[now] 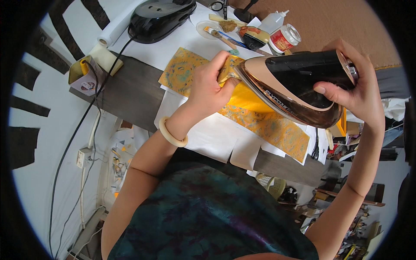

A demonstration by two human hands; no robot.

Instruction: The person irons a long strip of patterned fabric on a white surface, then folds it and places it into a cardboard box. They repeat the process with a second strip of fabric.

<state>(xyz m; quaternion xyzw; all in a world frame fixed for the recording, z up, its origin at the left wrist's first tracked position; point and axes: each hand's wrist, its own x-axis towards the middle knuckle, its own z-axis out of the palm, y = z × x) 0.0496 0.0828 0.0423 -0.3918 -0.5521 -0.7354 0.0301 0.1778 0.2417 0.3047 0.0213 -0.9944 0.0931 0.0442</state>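
Observation:
My right hand point(364, 91) grips a black and beige Flyco clothes iron point(302, 81) around its rear, thumb on the near side. The iron is tilted, nose to the left, above the work. My left hand point(208, 86) pinches a folded piece of gold patterned brocade point(231, 65) at the iron's nose; whether they touch I cannot tell. Beneath the iron shows plain bright yellow cloth point(247, 99). A long strip of gold brocade point(282, 133) lies slantwise under both hands, over white paper point(208, 133). The soleplate is mostly hidden.
A glossy black appliance point(159, 21) with a cord stands at the back left, beside a paper roll point(112, 31). Brushes point(224, 37), a red-labelled jar point(284, 39) and a squeeze bottle point(273, 21) lie beyond the iron. An open tin point(86, 76) sits at the grey table's point(130, 87) left edge.

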